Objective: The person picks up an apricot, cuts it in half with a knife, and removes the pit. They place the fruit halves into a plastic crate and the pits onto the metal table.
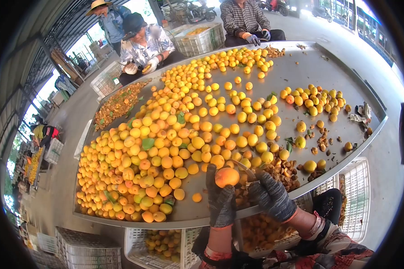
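Observation:
My left hand point(221, 204), in a dark grey knit glove, is closed around an orange-yellow apricot point(227, 177) over the near edge of the metal table. Just to its right, my right hand point(272, 196), gloved alike, is closed on a small curved knife point(243, 167). The thin blade reaches left behind the apricot; its handle is hidden in my fingers. Beyond my hands spreads a large heap of whole apricots point(152, 152). Close by my right hand lies a pile of brownish apricot pieces point(280, 174).
Below the table's near edge stand white plastic crates, one with whole apricots point(164, 244), another with pieces point(265, 228). Across the metal table point(296, 71), gloved people sit at the far side. More apricots point(316, 99) and a crumpled rag point(362, 112) lie at the right.

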### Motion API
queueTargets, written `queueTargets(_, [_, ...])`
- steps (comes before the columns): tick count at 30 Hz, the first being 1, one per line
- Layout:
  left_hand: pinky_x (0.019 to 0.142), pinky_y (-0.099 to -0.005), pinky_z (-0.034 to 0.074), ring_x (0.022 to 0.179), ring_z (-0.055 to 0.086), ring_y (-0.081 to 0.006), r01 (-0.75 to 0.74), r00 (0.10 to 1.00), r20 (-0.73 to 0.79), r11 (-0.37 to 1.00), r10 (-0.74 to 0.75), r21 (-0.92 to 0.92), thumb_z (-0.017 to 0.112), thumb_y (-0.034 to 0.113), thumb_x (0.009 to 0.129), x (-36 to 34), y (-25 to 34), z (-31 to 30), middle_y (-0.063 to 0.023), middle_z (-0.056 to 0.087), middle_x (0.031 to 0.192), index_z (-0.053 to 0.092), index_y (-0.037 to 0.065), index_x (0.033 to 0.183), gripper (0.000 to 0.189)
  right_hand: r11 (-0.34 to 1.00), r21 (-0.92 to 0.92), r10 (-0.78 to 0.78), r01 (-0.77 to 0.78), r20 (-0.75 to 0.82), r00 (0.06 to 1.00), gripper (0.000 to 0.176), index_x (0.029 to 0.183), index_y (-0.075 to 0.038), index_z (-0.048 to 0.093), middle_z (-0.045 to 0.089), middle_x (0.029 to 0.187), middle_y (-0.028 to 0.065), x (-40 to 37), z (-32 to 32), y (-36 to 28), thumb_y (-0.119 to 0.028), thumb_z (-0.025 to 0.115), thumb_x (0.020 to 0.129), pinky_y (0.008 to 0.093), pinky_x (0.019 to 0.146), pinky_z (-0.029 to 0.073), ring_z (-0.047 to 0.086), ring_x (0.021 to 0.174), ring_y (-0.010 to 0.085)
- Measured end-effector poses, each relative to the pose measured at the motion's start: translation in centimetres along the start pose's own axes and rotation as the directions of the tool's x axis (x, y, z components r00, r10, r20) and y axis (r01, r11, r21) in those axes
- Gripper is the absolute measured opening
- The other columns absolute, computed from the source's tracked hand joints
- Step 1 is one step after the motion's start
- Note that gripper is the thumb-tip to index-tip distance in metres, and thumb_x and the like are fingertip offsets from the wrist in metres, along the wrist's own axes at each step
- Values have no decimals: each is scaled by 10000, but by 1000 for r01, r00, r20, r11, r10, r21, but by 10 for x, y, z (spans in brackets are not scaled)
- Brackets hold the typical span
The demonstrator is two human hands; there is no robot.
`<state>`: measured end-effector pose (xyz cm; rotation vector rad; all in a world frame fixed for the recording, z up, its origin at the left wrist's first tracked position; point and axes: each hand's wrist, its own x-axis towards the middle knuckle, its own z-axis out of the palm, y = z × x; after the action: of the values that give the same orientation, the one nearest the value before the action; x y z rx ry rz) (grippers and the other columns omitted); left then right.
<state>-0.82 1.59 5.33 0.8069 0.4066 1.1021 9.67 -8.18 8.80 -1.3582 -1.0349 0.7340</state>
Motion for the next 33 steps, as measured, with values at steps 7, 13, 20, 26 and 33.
queueTargets(7, [833, -301, 443, 975, 518, -189, 61, 996, 68, 992, -54, -111, 678, 220, 725, -6, 5, 1, -90, 510, 1096, 410, 14, 1221, 601, 795, -471, -360, 382, 139, 922, 280, 1046, 17, 520, 579, 859, 169, 3, -2, -1, -66, 588, 787, 339, 651, 479, 593, 756, 290])
queueTargets(13, [825, -289, 442, 957, 525, -178, 85, 994, 81, 992, -77, -95, 669, 278, 751, -7, 7, 1, -78, 524, 1085, 432, 6, 1202, 577, 892, -333, -309, 308, 51, 950, 328, 1069, 37, 506, 580, 853, 185, -5, 6, 15, -92, 592, 780, 370, 632, 477, 589, 743, 320])
queueTargets(20, [851, -289, 425, 992, 511, -163, 126, 979, 157, 992, -129, 30, 662, 245, 764, -11, 14, -10, -81, 518, 1117, 436, 3, 1200, 548, 848, -509, -33, 148, 228, 973, 267, 1067, 23, 502, 610, 871, 117, 0, -11, -27, 18, 540, 802, 293, 629, 478, 606, 742, 205])
queueTargets(26, [852, -276, 417, 986, 502, -159, 71, 978, 177, 978, -107, 199, 642, 172, 778, -11, 22, 2, -67, 519, 1103, 417, 7, 1218, 521, 748, -484, -319, 455, 339, 885, 329, 1123, 27, 490, 611, 872, 149, 3, -20, -16, -29, 550, 804, 320, 630, 490, 619, 770, 260])
queueTargets(33, [780, -254, 432, 920, 512, -133, 64, 985, -155, 995, -75, -73, 543, 416, 832, -11, -4, 10, -55, 537, 1044, 459, 38, 1175, 518, 786, -414, -386, 459, 251, 887, 263, 1028, 9, 553, 562, 913, 220, 7, 22, 29, -66, 571, 777, 387, 580, 482, 591, 753, 324])
